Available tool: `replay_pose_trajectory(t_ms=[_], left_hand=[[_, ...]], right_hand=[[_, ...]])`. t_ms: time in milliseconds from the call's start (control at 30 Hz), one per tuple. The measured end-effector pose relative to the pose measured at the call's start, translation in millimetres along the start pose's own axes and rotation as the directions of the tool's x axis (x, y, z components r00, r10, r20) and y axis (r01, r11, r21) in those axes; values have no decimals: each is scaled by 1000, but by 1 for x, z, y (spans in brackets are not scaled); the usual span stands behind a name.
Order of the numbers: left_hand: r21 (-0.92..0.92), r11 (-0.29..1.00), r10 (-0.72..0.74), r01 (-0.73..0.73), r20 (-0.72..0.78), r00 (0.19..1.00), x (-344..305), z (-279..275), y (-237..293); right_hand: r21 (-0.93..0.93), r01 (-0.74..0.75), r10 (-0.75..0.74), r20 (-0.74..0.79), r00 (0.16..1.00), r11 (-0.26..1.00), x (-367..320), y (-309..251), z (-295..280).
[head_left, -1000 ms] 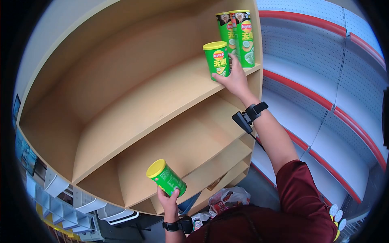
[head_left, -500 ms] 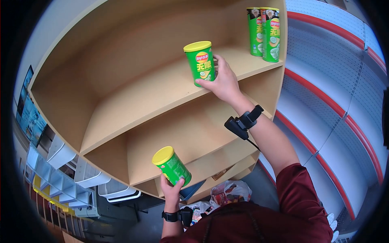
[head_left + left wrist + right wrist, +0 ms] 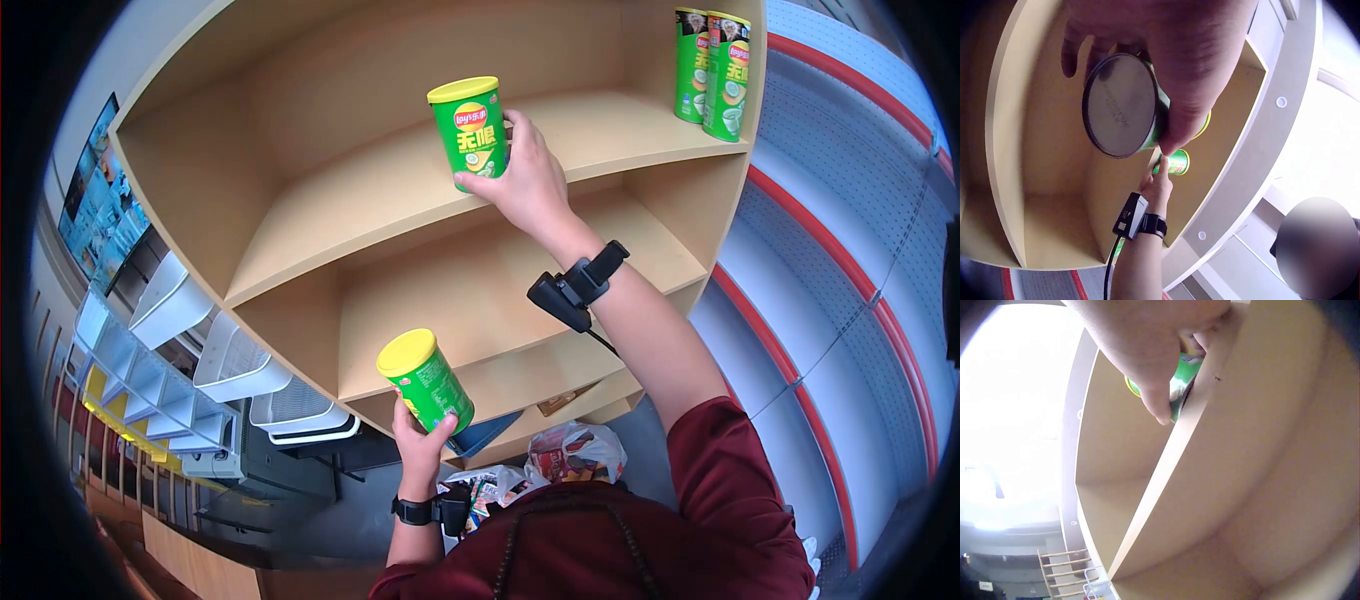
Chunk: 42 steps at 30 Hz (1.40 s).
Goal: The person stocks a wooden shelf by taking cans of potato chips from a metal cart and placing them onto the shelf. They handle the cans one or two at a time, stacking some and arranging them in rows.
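Note:
The right hand [image 3: 530, 188] grips a short green can with a yellow lid [image 3: 470, 135] at the front of the upper wooden shelf [image 3: 400, 200]. In the right wrist view that can [image 3: 1186, 375] stands upright by the shelf edge, partly hidden by the hand [image 3: 1147, 350]. Lower down, the left hand [image 3: 420, 450] holds a second green can [image 3: 428, 385], tilted, in front of the lower shelves. Its metal base [image 3: 1120, 105] faces the left wrist camera, with the left thumb and fingers around the side. Two taller green cans [image 3: 726, 80] stand at the shelf's right end.
Red-edged metal shelving [image 3: 830, 230] runs along the right. White baskets [image 3: 235, 360] and a rack [image 3: 150, 385] are at the left. Plastic bags with packets [image 3: 575, 455] lie on the floor below the wooden shelves, near the person's body.
The right hand has moved its can leftward along the shelf, away from the two tall cans. The left hand keeps its can low. The head view has shifted, with the shelving now farther right.

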<state>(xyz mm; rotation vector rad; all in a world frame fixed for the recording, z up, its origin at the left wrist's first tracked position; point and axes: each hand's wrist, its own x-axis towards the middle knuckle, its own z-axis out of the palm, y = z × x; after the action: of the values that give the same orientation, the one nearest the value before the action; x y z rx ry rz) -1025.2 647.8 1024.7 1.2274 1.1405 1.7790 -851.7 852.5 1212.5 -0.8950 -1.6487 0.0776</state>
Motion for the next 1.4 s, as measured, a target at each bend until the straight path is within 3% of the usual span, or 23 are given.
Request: replay_pose_trajectory(t_ms=[233, 433, 500, 533, 567, 600, 633, 700, 733, 800, 967, 1100, 1167, 1300, 1400], left_hand=[[-6, 1000, -6, 5, -36, 999, -2, -11, 7], [36, 999, 34, -35, 9, 999, 11, -6, 11], [4, 996, 93, -93, 53, 994, 25, -6, 17], [-41, 992, 124, -121, 64, 990, 33, -7, 21], [-41, 992, 124, -121, 62, 990, 42, -6, 28], [-58, 979, 201, -197, 70, 977, 53, -5, 37], [-78, 958, 280, -275, 74, 957, 64, -4, 48], [-133, 926, 365, -354, 72, 928, 90, 0, 69], [-173, 904, 408, -390, 85, 909, 104, 3, 81], [-186, 876, 461, -445, 55, 885, 129, 19, 108], [-207, 794, 594, -571, 68, 802, 194, 81, 164], [-117, 845, 531, -522, 65, 845, 242, 108, 180], [-52, 916, 402, -398, 96, 911, 259, 116, 182], [-82, 881, 469, -465, 36, 882, 274, 134, 182], [-26, 873, 488, -488, 83, 869, 277, 143, 188]], right_hand=[[-75, 15, -18, -42, 999, 997, 3, -7, 16], [-145, -4, 8, 33, 999, 989, -2, -2, 15], [-234, 119, -130, -33, 991, 965, -5, 9, 21], [-234, 118, -129, -31, 991, 965, -7, 11, 18], [-367, 134, -172, -73, 982, 920, -8, 14, 13], [-495, 142, -223, -108, 969, 857, -8, 18, 7], [-496, 149, -231, -108, 967, 856, -7, 28, -1], [-711, 236, -501, -185, 846, 662, -2, 56, -15], [-713, 246, -511, -181, 840, 656, -3, 64, -19], [-516, 243, -330, -83, 940, 822, -9, 72, -24], [-494, 242, -364, -168, 916, 836, -10, 70, -19], [-500, 249, -372, -162, 914, 829, -9, 71, -20], [-494, 242, -362, -162, 918, 835, -10, 70, -21], [-500, 240, -362, -161, 918, 832, -9, 70, -20], [-502, 236, -360, -165, 918, 832, -9, 71, -19]])
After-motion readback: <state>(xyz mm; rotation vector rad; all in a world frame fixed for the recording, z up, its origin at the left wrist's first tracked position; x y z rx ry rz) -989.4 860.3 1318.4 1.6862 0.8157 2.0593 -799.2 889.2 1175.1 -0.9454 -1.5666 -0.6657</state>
